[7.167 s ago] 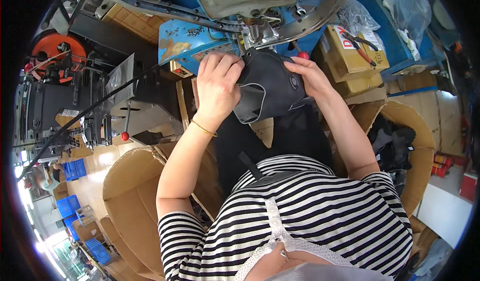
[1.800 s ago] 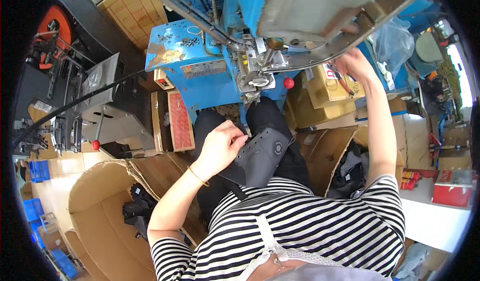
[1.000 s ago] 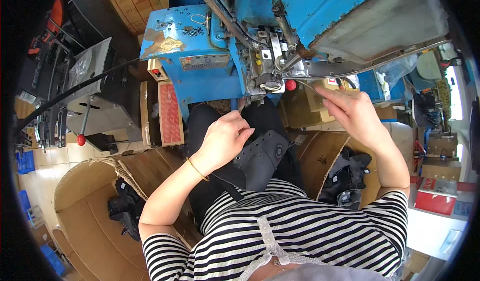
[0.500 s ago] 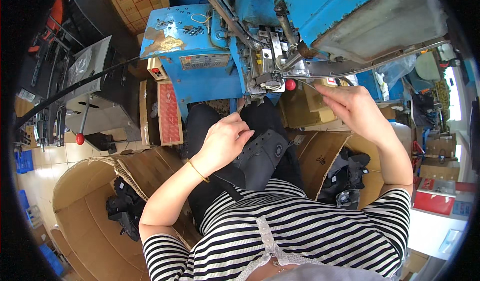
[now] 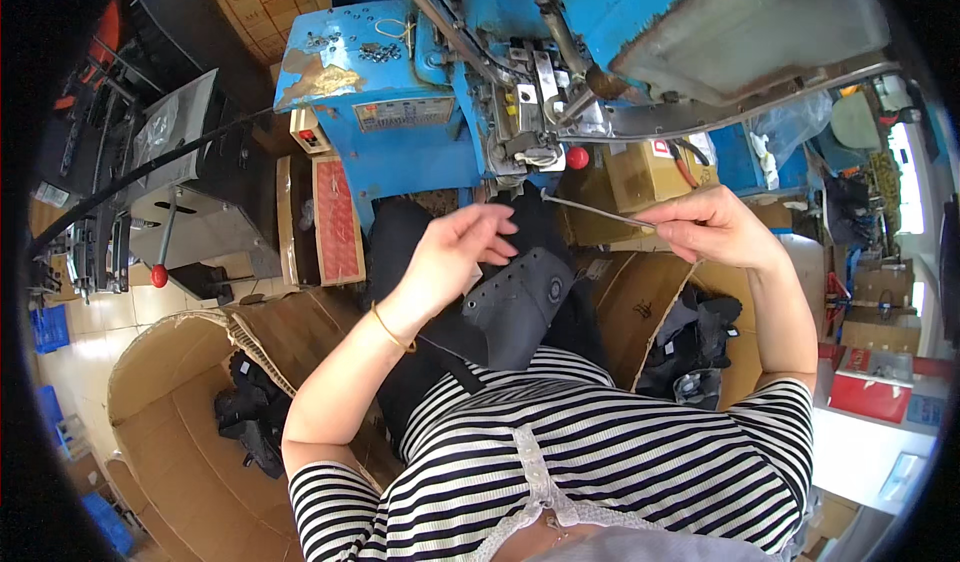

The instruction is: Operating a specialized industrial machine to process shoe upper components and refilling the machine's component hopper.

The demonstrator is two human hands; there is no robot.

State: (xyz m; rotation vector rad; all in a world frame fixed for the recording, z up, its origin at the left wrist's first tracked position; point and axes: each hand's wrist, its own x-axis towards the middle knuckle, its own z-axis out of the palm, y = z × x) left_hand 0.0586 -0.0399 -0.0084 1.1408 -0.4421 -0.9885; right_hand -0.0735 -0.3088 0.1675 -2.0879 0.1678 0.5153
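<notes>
My right hand point(image 5: 718, 227) pinches one end of a thin metal rod point(image 5: 600, 211). Its free tip points left, just below the working head point(image 5: 530, 127) of a blue machine. Over my lap, my left hand point(image 5: 450, 257) hovers with its fingers loosely spread and nothing visible in them. Below it, a black shoe upper point(image 5: 525, 307) with a row of lace eyelets and a round emblem lies on my thighs. Whether the left palm touches the upper is hidden. A red ball knob point(image 5: 577, 158) sits beside the working head, above the rod.
Large cardboard boxes stand at my left point(image 5: 160, 372) and right point(image 5: 625, 312), both with black shoe pieces inside. Small metal eyelets point(image 5: 380, 53) lie scattered on the machine's blue top. A grey metal cabinet point(image 5: 200, 182) with a red-knobbed lever stands at the left.
My right hand has drawn back from the machine head and down, bringing the rod into fuller view. The left hand's fingers have spread and moved slightly right and up.
</notes>
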